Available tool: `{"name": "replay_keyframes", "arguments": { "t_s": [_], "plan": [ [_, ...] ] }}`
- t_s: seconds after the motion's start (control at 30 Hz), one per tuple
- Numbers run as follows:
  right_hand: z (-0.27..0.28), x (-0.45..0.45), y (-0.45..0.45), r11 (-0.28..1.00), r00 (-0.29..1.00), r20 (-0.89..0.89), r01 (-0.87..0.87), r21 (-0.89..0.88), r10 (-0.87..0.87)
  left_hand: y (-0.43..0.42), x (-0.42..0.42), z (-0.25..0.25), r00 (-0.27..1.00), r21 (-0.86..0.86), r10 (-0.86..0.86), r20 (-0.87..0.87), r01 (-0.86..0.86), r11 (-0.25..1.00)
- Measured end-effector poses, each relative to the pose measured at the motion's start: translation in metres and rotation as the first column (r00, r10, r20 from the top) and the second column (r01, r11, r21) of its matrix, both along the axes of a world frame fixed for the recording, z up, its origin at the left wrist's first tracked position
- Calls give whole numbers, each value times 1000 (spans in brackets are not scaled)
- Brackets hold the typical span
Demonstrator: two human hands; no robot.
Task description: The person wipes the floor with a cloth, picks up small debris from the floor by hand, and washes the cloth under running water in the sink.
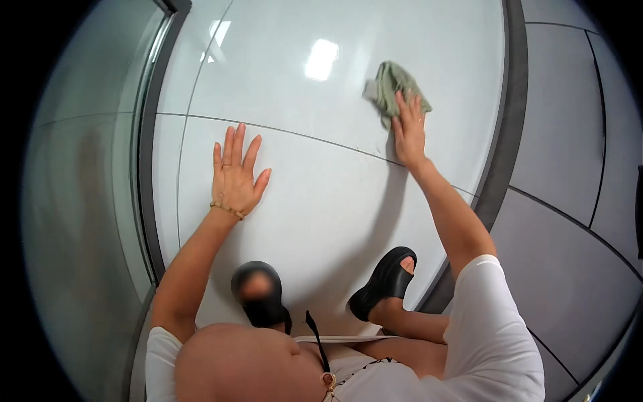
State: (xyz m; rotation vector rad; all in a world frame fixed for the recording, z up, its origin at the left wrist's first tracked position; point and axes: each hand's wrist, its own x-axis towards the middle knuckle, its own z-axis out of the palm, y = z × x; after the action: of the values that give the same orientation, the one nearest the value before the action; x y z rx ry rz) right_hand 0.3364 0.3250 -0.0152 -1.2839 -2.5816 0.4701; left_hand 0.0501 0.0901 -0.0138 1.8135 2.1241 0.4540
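Observation:
My right hand presses a crumpled green cloth against the glossy white tiled floor. Its fingers lie over the near edge of the cloth, and a paler corner sticks out on the left. With fingers spread and nothing in it, my left hand rests palm down on the floor, just below a tile joint. A beaded bracelet circles the left wrist. Small pale specks lie on the floor left of the right wrist.
A glass panel with a dark frame runs along the left. On the right, a dark grey strip borders grey tiles. Near my body are my feet in a left black slipper and a right black slipper.

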Motion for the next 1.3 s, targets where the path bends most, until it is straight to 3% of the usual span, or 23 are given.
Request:
{"name": "replay_keyframes", "arguments": {
  "t_s": [0.2, 0.27, 0.3, 0.33, 0.37, 0.43, 0.53, 0.6, 0.73, 0.93, 1.07, 1.13, 1.2, 1.3],
  "plan": [
    [19, 5, -43, 970, 977, 15, -207, -127, 211, -3, 0, -2, 1000, 33, 16, -4, -15, 999],
    [28, 17, -28, 929, 967, -86, -255, -267, 241, -2, -1, -1, 1000, 34, 29, -10, -28, 999],
    [31, 18, -17, 954, 974, -131, -209, -214, 184, -2, -1, -2, 1000, 30, 25, -11, -24, 999],
    [31, 16, 3, 962, 952, -199, -256, -98, 233, -2, -1, -2, 999, 27, 34, -15, -34, 999],
    [30, 17, 19, 980, 960, -237, -174, -94, 147, -1, -1, -2, 999, 28, 30, -24, -30, 999],
    [25, 10, 59, 995, 979, -203, -31, -97, 11, 2, -3, -1, 999, 28, 20, -39, -19, 999],
    [1, -7, 99, 1000, 998, -56, -1, -9, 0, 5, -3, 4, 998, -13, 14, -68, -15, 1000],
    [-10, -23, 95, 1000, 997, -81, 4, 29, -1, 4, -4, 3, 998, -8, 16, -63, -16, 1000],
    [-1, -32, 57, 978, 977, -53, -208, -29, 206, 4, -4, 2, 1000, -25, 8, -19, -9, 1000],
    [10, -23, -5, 950, 953, 14, -300, -87, 302, 2, -11, 1, 1000, -25, -6, -8, 6, 1000],
    [34, -15, 0, 928, 932, 94, -331, -173, 350, -2, -11, -1, 1000, -54, -2, 17, 3, 999],
    [55, -12, 16, 872, 883, 78, -439, -215, 463, 2, -13, -1, 999, -66, -23, 25, 24, 998],
    [95, -1, 13, 913, 927, 72, -347, -215, 369, 2, -10, 3, 1000, -62, 10, -12, -11, 998],
    [160, 30, -7, 964, 998, 12, -61, -260, 67, 4, -8, 6, 999, -99, -34, -36, 31, 995]
  ]
}}
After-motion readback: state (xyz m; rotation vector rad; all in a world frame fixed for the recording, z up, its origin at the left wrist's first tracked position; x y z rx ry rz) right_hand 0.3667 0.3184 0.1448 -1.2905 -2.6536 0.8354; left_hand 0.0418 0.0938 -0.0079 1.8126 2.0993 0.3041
